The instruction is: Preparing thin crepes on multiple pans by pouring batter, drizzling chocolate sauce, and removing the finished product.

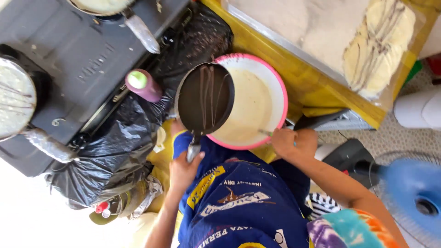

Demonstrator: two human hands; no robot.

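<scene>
Blue apron (239, 202) lies nearest; left hand (183, 171) fingers grip the dark pan (205, 98) handle, right hand (291, 143) fingers hold a ladle (265, 132) (in the pink-rimmed batter bowl (257, 103)).

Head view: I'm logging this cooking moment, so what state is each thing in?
Small dark pan: held over the bowl, streaked with brown lines.
Pink-rimmed bowl: holds pale batter.
Left hand: closed on the pan handle.
Right hand: grips a utensil dipped in the batter.
Squeeze bottle: capped, lying tilted.
Left-edge pan: filled with pale batter, brown lines on top.
Blue fan: running or not, cannot tell.
</scene>
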